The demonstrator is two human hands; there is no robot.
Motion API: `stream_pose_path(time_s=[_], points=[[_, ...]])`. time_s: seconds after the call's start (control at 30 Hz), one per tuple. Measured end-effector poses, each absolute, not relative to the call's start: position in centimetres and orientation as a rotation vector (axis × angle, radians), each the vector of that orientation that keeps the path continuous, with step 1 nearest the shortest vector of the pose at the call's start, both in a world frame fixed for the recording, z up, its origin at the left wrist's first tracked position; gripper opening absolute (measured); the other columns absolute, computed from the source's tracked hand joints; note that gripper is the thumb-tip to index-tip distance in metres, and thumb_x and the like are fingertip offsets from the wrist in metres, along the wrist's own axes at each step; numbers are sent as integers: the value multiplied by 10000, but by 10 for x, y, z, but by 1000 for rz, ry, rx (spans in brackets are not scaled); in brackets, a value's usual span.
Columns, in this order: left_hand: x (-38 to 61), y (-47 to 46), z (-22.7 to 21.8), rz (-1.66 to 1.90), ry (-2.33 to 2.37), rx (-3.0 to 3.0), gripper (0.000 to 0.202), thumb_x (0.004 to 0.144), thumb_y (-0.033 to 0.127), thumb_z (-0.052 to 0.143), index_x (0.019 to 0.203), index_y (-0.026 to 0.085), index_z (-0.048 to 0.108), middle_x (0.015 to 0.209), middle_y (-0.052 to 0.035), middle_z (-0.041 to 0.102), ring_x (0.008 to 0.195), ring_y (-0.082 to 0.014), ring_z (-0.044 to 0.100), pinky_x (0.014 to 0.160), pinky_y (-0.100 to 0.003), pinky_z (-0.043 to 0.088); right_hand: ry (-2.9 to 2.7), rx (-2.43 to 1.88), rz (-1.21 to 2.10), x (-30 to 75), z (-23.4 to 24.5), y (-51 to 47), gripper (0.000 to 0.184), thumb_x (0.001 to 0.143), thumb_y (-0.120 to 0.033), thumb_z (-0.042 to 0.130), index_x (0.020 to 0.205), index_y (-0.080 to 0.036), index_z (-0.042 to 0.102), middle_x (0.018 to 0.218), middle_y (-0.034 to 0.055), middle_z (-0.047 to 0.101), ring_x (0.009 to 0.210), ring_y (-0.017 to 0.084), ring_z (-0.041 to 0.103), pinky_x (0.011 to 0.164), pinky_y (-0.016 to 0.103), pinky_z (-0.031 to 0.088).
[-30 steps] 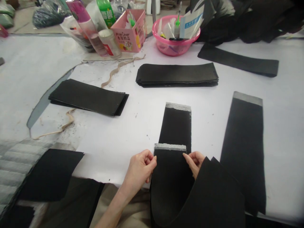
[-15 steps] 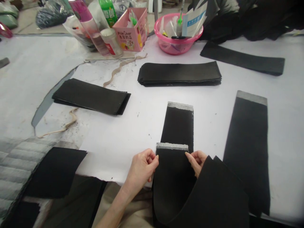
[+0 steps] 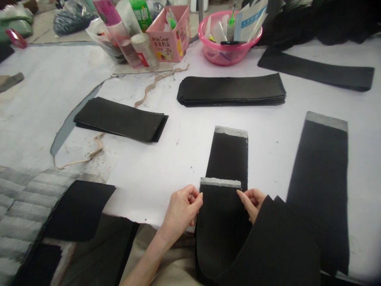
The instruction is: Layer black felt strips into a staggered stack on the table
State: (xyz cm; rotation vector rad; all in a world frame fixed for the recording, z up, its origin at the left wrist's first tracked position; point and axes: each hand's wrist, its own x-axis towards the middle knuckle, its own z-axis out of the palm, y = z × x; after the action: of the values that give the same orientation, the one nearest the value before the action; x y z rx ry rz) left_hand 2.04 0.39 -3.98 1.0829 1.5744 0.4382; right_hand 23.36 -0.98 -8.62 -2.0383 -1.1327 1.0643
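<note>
I hold a black strip [image 3: 220, 222] with a grey band along its far end, near the table's front edge. My left hand [image 3: 181, 210] pinches its left edge and my right hand [image 3: 253, 200] pinches its right edge. The strip bends down toward me over the edge. It lies over the near end of another black strip [image 3: 229, 157] with the same grey band, flat on the white table [image 3: 166, 159]. More black sheets [image 3: 274, 242] curl up over my right wrist.
A long grey-tipped black strip [image 3: 321, 178] lies at right. Stacks of black pieces sit at left [image 3: 122, 119], centre back [image 3: 232, 90] and far right [image 3: 315, 70]. A pink bowl [image 3: 229, 53], pink box [image 3: 171, 37] and bottles [image 3: 119, 31] stand at the back.
The view has shifted a little, so everything sits slightly further right in the picture. My hands keep the same pinch on the strip; its grey end stays at the same spot.
</note>
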Motion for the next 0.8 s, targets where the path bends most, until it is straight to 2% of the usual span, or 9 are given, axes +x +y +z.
stream_pose_path(time_s=[0.8], points=[[22,4,-39,429,1617,1125,306,892,428,511,696,194,502,470,60,546,302,-81,485,310,-147,291,-1137,-2056,1091,234,-86,-9,439,805,-629,572,640,-227,506,431,-57,401,357,103,350,353,249,260]])
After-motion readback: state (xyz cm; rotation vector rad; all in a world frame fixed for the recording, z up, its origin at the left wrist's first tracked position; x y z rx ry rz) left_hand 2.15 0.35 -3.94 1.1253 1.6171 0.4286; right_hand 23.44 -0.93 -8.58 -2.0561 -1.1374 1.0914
